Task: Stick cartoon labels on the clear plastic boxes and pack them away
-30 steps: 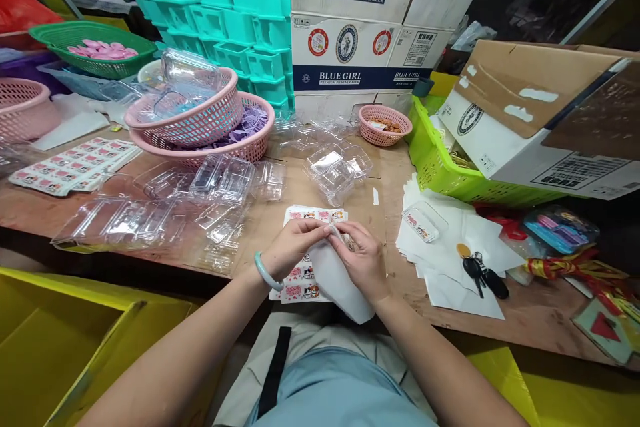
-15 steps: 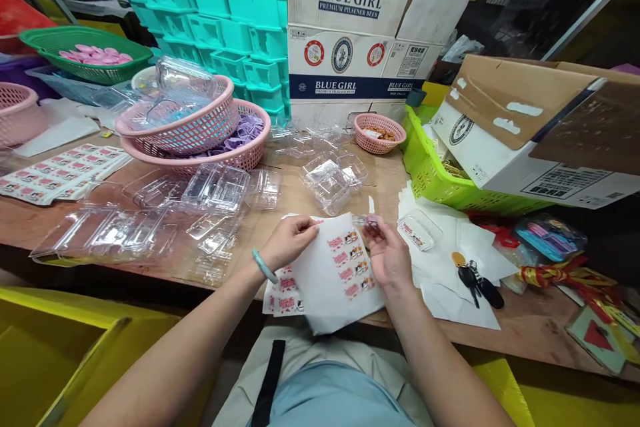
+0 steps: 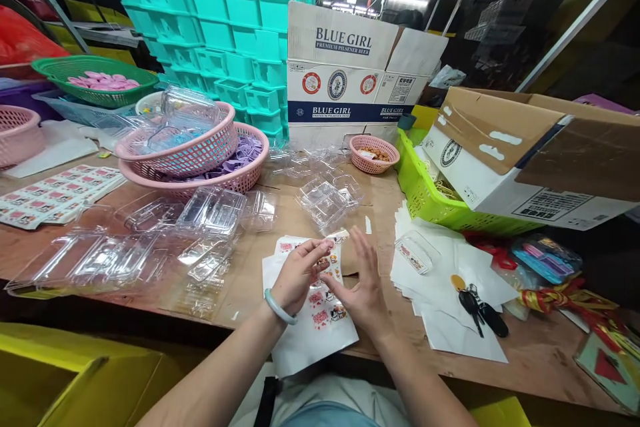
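My left hand (image 3: pixel 300 273), with a pale green bangle at its wrist, pinches a small clear sticker (image 3: pixel 341 235) between thumb and fingertips. Just to its right, my right hand (image 3: pixel 364 290) is open, its fingers and thumb spread apart with nothing between them. Below both hands, a white sheet of printed stickers (image 3: pixel 310 343) with pink lettering and small animal pictures lies at the table's front edge, partly covered by the hands. Beyond them sit clear plastic boxes (image 3: pixel 325 203). A clear box with a sticker on it (image 3: pixel 416 255) rests on white papers to the right.
Clear plastic packs (image 3: pixel 110 260) and pink baskets (image 3: pixel 250 177) spread over the left side, beside more sticker sheets (image 3: pixel 55 193). Turquoise crates (image 3: pixel 220 33) and a beer carton (image 3: pixel 345 80) stand behind. At right are a lime-green basket (image 3: pixel 425 197) and keys (image 3: pixel 473 310).
The sticker sheet, lifted between both hands before, now lies lower on the table edge. My left hand has moved right with the small sticker; my right hand has opened. The view has tilted up.
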`<state>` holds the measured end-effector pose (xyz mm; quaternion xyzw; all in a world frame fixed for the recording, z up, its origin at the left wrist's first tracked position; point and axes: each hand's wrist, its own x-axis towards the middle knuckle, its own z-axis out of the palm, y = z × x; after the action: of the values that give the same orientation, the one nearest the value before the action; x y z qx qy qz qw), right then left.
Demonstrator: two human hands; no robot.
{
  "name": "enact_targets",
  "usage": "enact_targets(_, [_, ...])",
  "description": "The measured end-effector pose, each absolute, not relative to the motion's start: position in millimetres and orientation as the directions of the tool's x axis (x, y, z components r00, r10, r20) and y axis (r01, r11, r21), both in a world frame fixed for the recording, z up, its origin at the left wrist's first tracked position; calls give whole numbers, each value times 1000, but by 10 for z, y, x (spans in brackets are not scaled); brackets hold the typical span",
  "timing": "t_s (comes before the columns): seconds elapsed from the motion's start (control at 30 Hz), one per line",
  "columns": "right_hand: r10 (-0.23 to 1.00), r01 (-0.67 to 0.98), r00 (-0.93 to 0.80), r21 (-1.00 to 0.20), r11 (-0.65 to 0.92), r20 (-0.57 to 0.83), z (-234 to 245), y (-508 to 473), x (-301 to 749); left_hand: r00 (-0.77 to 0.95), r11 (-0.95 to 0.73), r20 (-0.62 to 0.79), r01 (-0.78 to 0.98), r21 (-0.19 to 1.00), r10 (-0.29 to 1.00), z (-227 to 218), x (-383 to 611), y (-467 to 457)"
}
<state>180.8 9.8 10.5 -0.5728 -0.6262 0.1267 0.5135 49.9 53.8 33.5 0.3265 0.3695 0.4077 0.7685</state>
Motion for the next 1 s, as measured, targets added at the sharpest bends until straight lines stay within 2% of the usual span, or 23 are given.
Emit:
enact_targets(0.07, [925,277,285,-945,173,253,99,138,1841,433,431,-271,-330,840,860,315,444,599])
enact_targets(0.13, [972,-11,230,-999,48,44,116,228,1911,484,351,-201,-243,904,852,297,404,645])
enact_targets(0.17, [978,-91,208,-996,25,6,127,291,1963,481,293,-168,-196,936,860,283,389,669])
enact_targets(0.23, [951,-118,306,-989,93,53,145,454,2107,375,114,-80,-68,991,924,240,366,729])
enact_targets(0.3, [854,11,483,-977,215,193,146,660,2304,207,-181,151,133,974,966,192,353,809])
enact_targets(0.33, [802,128,529,-960,248,278,140,776,2414,168,-339,304,253,906,938,173,356,854])
enact_targets(0.4, [752,432,476,-866,252,456,119,1015,2620,243,-588,541,445,676,805,146,393,946])
enact_targets(0.43, [763,581,380,-777,244,523,106,1133,2704,329,-665,588,500,555,739,135,429,991])
enact_targets(0.5, [819,782,131,-566,261,558,79,1346,2815,498,-747,573,555,366,651,101,519,1085])
enact_targets(0.57, [858,844,-50,-438,309,510,52,1508,2865,609,-777,500,575,256,616,43,596,1189])
enact_targets(0.6, [867,846,-83,-425,322,491,39,1564,2878,638,-779,465,583,229,614,7,616,1242])
enact_targets(0.67, [872,818,-48,-482,314,487,15,1621,2904,650,-770,431,602,212,626,-58,616,1332])
enact_targets(0.77, [856,718,111,-637,282,504,-8,1563,2934,601,-741,452,619,259,660,-80,580,1371])
enact_targets(0.83, [834,659,196,-699,278,516,-7,1442,2909,538,-735,510,575,361,671,-22,597,1311])
enact_targets(0.93, [795,625,257,-722,297,549,21,1171,2768,362,-670,564,391,631,742,139,712,1148])
enact_targets(1.0, [779,600,274,-734,319,563,51,952,2640,232,-495,446,228,839,864,251,810,1053])
